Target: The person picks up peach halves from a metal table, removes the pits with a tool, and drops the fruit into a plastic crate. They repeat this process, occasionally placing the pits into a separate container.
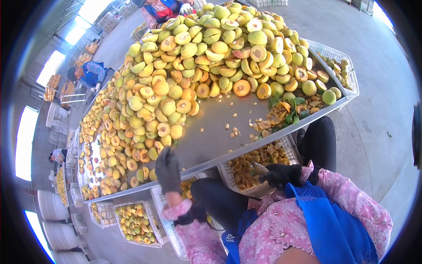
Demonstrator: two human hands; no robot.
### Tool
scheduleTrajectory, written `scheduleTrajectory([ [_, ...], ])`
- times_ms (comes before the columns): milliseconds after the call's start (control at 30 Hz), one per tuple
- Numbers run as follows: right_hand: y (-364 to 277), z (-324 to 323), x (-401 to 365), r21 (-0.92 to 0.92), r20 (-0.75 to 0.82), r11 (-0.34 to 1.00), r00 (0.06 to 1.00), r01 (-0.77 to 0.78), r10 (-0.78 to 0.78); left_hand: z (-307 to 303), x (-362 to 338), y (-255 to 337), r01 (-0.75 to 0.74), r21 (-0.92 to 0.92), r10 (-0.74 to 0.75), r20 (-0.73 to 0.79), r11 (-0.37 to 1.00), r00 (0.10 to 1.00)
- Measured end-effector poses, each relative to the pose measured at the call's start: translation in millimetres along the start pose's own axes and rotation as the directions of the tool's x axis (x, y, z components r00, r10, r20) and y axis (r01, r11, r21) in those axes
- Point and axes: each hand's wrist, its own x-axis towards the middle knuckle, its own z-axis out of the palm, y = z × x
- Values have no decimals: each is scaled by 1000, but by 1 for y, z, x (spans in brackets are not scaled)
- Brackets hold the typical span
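Reaching up to the near edge of the steel bench (pixel 211 119), the left hand (pixel 168 169), in a black glove, has its grip loosely open, fingers stretched and blurred, with nothing seen in it. It sits just beside the halved fruit (pixel 144 174) at the foot of the big heap (pixel 198 57). The right hand (pixel 281 174), also gloved, is closed tight around a knife (pixel 259 166), whose blade juts over a white crate (pixel 293 149) of cut pieces below the bench edge. Green leaves (pixel 290 112) and loose pits (pixel 268 125) lie on the bench nearby.
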Motion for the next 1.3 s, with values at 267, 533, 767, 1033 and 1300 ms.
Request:
scheduleTrajectory([
  [267, 26, -26, 9, 121, -171, 956, 954, 268, -246, 143, 167, -22, -409, 458, 390, 140, 790, 910],
  [533, 17, -40, 7, -48, -98, 991, 987, 125, -129, 141, 167, -2, -167, 696, -90, 317, 699, 944],
  [767, 28, -44, 8, 269, -65, 948, 985, 169, -157, 149, 139, -4, -270, 693, -39, 395, 669, 918],
  [1033, -1, -40, -12, 584, 65, 810, 991, 55, -114, 129, 70, -22, 477, -370, -210, 572, 797, 793],
  [1300, -51, -1, -47, -211, -155, 961, 965, 179, -214, 124, -40, 49, 690, -723, -50, 688, 41, 724],
])
